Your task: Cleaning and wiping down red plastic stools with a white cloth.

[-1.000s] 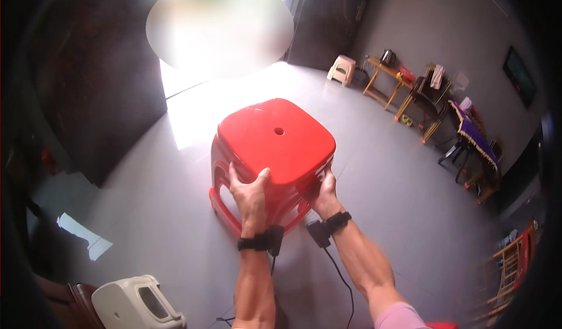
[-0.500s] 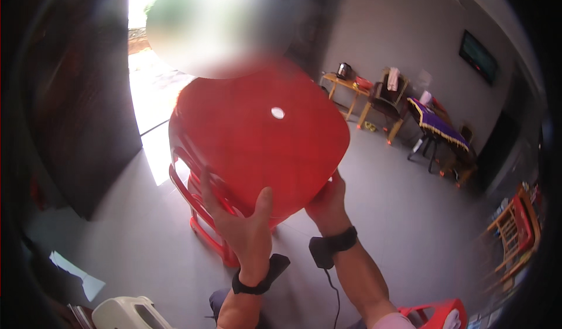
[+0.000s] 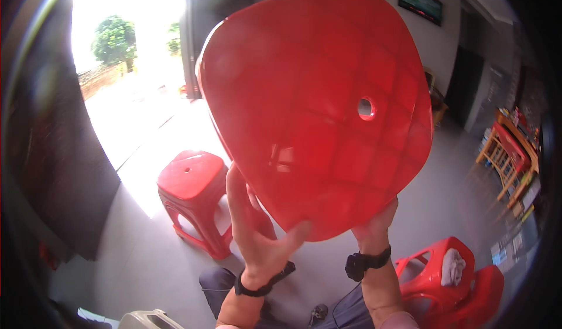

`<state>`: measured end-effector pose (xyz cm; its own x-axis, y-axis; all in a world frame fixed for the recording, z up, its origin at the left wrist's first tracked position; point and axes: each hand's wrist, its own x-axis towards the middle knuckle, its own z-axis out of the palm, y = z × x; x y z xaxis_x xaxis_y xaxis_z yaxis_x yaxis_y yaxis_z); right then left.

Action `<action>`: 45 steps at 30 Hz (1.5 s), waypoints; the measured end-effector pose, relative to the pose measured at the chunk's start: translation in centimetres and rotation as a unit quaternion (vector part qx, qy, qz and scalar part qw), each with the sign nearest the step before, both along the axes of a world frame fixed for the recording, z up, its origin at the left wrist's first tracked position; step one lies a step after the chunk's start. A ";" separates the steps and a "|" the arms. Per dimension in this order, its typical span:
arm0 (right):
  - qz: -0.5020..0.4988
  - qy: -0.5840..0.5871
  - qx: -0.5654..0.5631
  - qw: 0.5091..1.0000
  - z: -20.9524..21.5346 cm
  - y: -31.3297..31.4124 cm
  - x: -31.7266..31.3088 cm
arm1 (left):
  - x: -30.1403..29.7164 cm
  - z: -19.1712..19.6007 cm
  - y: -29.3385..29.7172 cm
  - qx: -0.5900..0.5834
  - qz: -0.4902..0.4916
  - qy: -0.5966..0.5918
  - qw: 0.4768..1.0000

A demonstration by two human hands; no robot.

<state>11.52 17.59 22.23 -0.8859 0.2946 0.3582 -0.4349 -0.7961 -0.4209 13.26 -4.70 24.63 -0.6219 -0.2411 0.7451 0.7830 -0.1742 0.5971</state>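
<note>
A red plastic stool (image 3: 304, 118) fills the middle of the view, held up close with its seat toward me. Its seat is glossy, with rounded corners and a small hole right of centre. My left hand (image 3: 260, 238) grips the near left edge, thumb on the seat top. On the near right edge, my right hand (image 3: 377, 223) is closed, its fingers hidden under the seat. Black bands with small boxes circle both wrists. Beyond my left hand, a second red stool (image 3: 190, 176) stands upright on the floor, apart from the held one.
At the lower right, more red stools (image 3: 436, 270) stand together, a grey cloth (image 3: 452, 267) on one. A wooden chair (image 3: 509, 159) is farther right. A pale plastic seat (image 3: 149, 320) shows at the bottom edge. The bright doorway (image 3: 140, 48) opens at the far left.
Both hands have raised the red stool and brought it nearer, tilting its seat toward me. The second stool now shows separately at left. My view has turned to the right.
</note>
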 end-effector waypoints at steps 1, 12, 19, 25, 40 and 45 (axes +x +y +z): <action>0.011 -0.009 -0.023 1.000 -0.5 1.1 0.9 | -0.2 -0.1 0.8 0.038 -0.095 -0.023 0.995; -0.019 -0.072 -0.139 0.988 -15.7 6.0 9.8 | 2.6 -10.6 6.4 -0.021 -0.239 -0.250 0.938; 0.074 -0.239 -0.171 0.953 -22.4 3.2 12.6 | -0.8 -17.5 4.8 -0.008 -0.277 -0.340 0.899; 0.157 -0.244 -0.259 0.921 -29.7 3.7 12.1 | -4.6 -24.6 3.8 -0.023 -0.305 -0.416 0.856; 0.153 -0.366 -0.184 0.900 -35.9 3.0 10.8 | -7.4 -31.9 3.0 0.015 -0.296 -0.479 0.826; 0.176 -0.388 -0.158 0.891 -35.4 5.5 11.7 | -7.5 -32.6 3.9 0.027 -0.264 -0.476 0.839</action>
